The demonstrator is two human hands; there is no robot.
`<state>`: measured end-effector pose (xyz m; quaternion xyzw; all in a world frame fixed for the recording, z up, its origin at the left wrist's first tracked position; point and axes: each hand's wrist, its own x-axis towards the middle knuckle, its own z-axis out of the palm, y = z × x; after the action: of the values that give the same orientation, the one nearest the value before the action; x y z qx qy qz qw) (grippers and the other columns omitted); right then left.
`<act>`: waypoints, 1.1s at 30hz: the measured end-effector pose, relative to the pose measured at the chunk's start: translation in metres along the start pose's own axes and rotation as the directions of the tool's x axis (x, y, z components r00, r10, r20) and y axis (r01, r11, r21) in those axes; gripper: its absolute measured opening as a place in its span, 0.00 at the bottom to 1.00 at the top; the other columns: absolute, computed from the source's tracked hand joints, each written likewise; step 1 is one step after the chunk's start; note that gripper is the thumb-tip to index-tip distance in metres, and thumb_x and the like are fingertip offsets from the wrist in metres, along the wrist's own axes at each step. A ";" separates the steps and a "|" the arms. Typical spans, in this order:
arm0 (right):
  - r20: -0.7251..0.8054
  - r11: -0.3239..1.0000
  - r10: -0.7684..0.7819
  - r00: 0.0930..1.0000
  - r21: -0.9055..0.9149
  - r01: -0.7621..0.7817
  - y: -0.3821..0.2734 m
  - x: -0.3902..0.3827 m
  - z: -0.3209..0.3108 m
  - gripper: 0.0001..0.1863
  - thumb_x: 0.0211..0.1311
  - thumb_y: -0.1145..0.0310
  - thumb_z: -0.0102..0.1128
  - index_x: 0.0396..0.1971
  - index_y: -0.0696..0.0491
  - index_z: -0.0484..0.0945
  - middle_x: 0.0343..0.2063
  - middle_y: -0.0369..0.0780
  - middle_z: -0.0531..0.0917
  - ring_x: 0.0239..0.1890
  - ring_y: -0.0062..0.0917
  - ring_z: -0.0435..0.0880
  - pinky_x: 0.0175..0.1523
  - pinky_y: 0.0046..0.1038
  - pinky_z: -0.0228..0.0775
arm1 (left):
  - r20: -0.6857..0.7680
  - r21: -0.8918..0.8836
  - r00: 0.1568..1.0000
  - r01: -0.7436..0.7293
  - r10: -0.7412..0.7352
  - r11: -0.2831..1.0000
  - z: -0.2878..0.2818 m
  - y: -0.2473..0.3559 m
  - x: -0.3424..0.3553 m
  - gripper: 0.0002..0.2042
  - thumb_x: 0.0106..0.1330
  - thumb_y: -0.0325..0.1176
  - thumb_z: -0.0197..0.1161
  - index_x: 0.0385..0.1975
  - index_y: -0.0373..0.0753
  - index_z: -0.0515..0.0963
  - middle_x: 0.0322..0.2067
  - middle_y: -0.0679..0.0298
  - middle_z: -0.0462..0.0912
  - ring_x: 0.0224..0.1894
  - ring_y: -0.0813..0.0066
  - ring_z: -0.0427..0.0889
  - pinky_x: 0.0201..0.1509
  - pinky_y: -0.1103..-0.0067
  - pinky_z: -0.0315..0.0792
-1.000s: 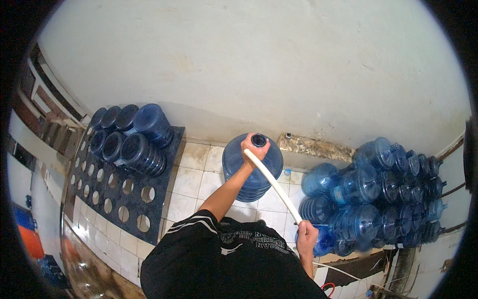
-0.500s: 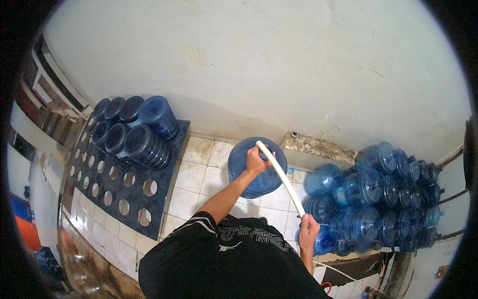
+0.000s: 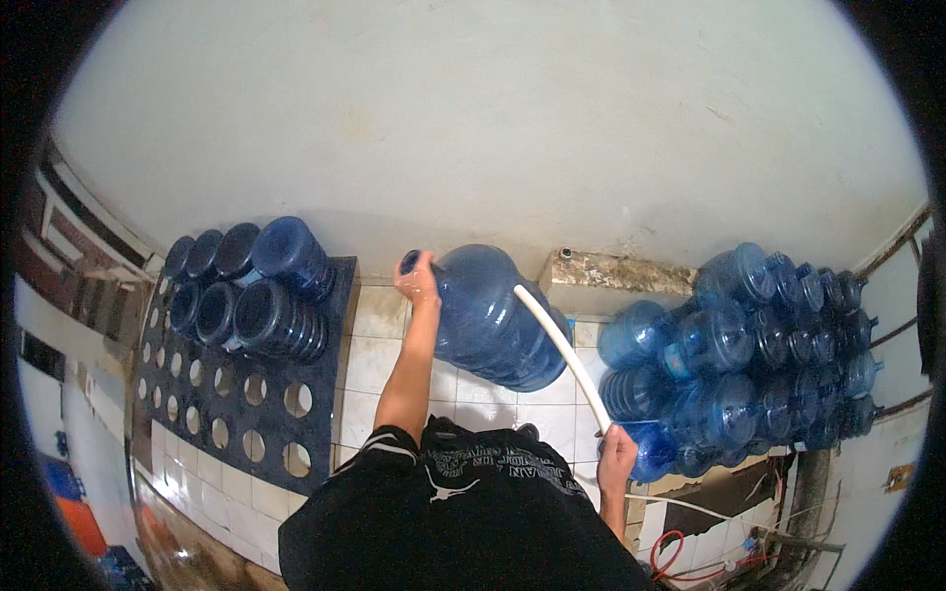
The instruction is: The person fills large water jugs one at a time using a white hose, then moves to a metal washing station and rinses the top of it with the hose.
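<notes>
A large blue water jug (image 3: 483, 320) leans over in front of me, its neck toward the left and its base toward the right. My left hand (image 3: 418, 281) is closed round the neck. In my right hand (image 3: 618, 451) is the lower end of a white hose (image 3: 564, 345). The hose curves up and to the left, and its far end lies over the side of the jug in this view. I cannot tell whether it touches the jug.
At the left, several upturned blue jugs (image 3: 281, 315) stand on a dark rack (image 3: 227, 404) with round holes. Stacked blue jugs (image 3: 724, 345) fill the right side. A stained ledge (image 3: 621, 276) runs along the wall. A red hose (image 3: 670, 557) lies low at the right.
The jug has gone from upright to tilted, its neck swung left. My left hand has moved left with the neck, and the hose end no longer lies at the mouth. My right hand still holds the hose.
</notes>
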<state>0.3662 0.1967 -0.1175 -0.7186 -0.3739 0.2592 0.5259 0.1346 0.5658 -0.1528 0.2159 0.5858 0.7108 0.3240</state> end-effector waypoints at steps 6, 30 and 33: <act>-0.067 0.999 0.033 0.997 0.030 -0.031 0.012 0.035 -0.003 0.23 0.66 0.59 0.42 0.11 0.55 0.62 0.10 0.30 0.62 0.16 0.13 0.59 0.20 0.22 0.50 | 0.083 -0.411 0.967 0.254 -0.242 0.876 -0.030 0.037 0.026 0.03 0.41 0.26 0.60 0.16 0.36 0.73 0.20 0.64 0.75 0.23 0.73 0.74 0.29 0.77 0.68; 0.029 0.997 0.073 0.997 0.010 -0.073 0.015 -0.009 -0.012 0.26 0.66 0.61 0.40 0.08 0.56 0.62 0.06 0.31 0.61 0.11 0.15 0.56 0.17 0.24 0.46 | -0.303 -0.489 0.910 0.106 -0.283 0.866 -0.032 0.113 0.051 0.07 0.37 0.25 0.61 0.12 0.36 0.68 0.18 0.63 0.73 0.19 0.71 0.71 0.23 0.75 0.67; -0.056 0.996 0.093 0.994 -0.013 -0.093 0.011 -0.006 -0.016 0.26 0.67 0.61 0.40 0.07 0.55 0.60 0.06 0.31 0.61 0.10 0.15 0.56 0.16 0.24 0.45 | -0.192 -0.493 0.939 0.160 -0.286 0.855 -0.046 0.106 0.063 0.08 0.38 0.25 0.62 0.14 0.35 0.68 0.18 0.61 0.73 0.18 0.69 0.72 0.21 0.74 0.68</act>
<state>0.3776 0.1807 -0.1228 -0.7463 -0.3274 0.2605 0.5177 0.0370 0.5677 -0.0642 -0.0335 0.4544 0.8104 0.3682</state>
